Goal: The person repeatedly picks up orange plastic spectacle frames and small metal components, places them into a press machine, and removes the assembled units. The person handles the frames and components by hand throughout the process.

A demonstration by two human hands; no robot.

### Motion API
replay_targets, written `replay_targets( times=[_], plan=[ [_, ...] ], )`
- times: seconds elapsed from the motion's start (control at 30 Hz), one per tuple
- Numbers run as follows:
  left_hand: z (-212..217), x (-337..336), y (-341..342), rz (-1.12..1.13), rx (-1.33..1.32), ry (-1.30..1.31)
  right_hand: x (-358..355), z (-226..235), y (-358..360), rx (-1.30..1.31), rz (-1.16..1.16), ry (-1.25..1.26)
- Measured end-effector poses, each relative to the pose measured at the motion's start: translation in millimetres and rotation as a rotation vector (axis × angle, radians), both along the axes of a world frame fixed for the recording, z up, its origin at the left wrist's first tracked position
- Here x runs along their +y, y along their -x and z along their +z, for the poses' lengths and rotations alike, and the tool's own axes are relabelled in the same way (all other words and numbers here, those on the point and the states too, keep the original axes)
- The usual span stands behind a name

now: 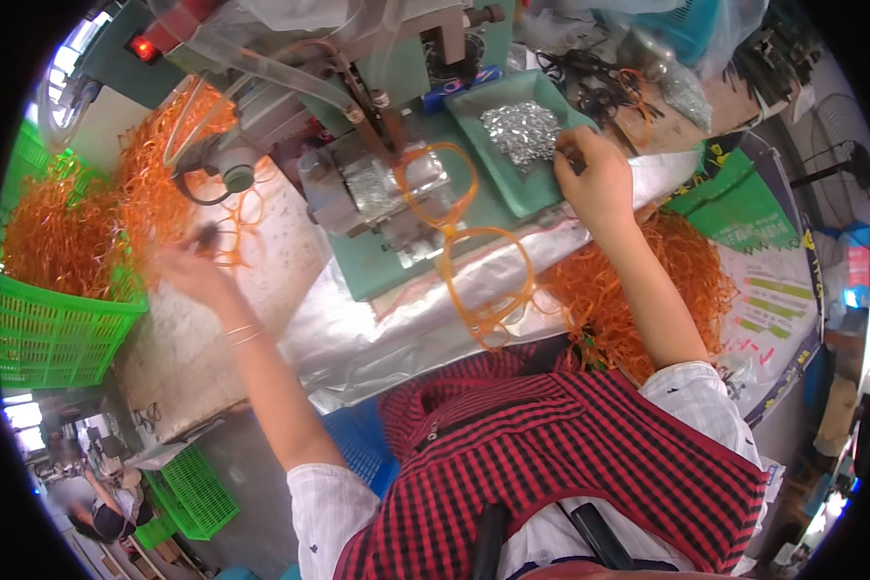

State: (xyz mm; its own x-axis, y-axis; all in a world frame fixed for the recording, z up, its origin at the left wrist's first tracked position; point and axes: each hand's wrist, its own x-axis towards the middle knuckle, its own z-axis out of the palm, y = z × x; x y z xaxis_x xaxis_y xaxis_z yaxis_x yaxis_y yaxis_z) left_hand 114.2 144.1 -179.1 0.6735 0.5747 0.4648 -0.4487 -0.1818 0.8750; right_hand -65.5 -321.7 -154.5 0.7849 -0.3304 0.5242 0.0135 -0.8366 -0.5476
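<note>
My right hand (pixel 597 181) is at the right edge of a green tray (pixel 503 92) holding small silver metal pieces (pixel 522 133). Its thumb and fingers are pinched together, and anything between them is too small to make out. On the left, my left hand (pixel 195 269) reaches to the heap of orange glasses frames (pixel 155 184), smeared by motion. Loose orange frames (pixel 242 227) lie beside its fingers; whether it holds one cannot be told. Between my hands, an orange glasses frame (pixel 488 275) sits at the machine's metal fixture (pixel 396 184), hanging over the foil-covered table edge, untouched by either hand.
A green bench machine (pixel 372 275) with clear hoses stands ahead. Green baskets (pixel 58 329) are at left, one full of orange frames. Another orange heap (pixel 648 290) lies under my right forearm. Cables and a plastic bag (pixel 672 82) crowd the back right. Another person (pixel 111 507) sits far lower left.
</note>
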Motion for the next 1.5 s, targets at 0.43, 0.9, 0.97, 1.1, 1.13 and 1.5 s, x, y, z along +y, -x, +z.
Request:
replay_targets(
  times=[0.43, 0.9, 0.97, 1.1, 1.13, 1.5],
  plan=[
    [37.7, 91.0, -40.3, -0.720, 0.392, 0.362, 21.1, 2.5, -8.6, 0.192, 0.022, 0.193],
    [90.8, 50.5, -20.9, -0.258, 0.517, 0.558, -4.4, 12.0, 12.8, -0.109, 0.011, 0.169],
    [103.1, 33.4, 13.6, -0.399, 0.297, 0.729, -2.8, 12.1, 21.3, -0.078, 0.037, -0.189],
    [132.5, -43.6, 107.4, -0.627, -0.106, 0.611, 47.6, 58.1, 19.2, -0.079, 0.298, -0.605],
    [130.2, -56.5, 123.5, -0.760, -0.158, 0.480, 66.1, 69.3, 8.7, -0.096, 0.361, -0.546],
    [165.4, -153.0, 114.2, -0.529, -0.310, -0.072, 132.3, 79.3, -32.4, -0.142, 0.556, -1.199]
  ],
)
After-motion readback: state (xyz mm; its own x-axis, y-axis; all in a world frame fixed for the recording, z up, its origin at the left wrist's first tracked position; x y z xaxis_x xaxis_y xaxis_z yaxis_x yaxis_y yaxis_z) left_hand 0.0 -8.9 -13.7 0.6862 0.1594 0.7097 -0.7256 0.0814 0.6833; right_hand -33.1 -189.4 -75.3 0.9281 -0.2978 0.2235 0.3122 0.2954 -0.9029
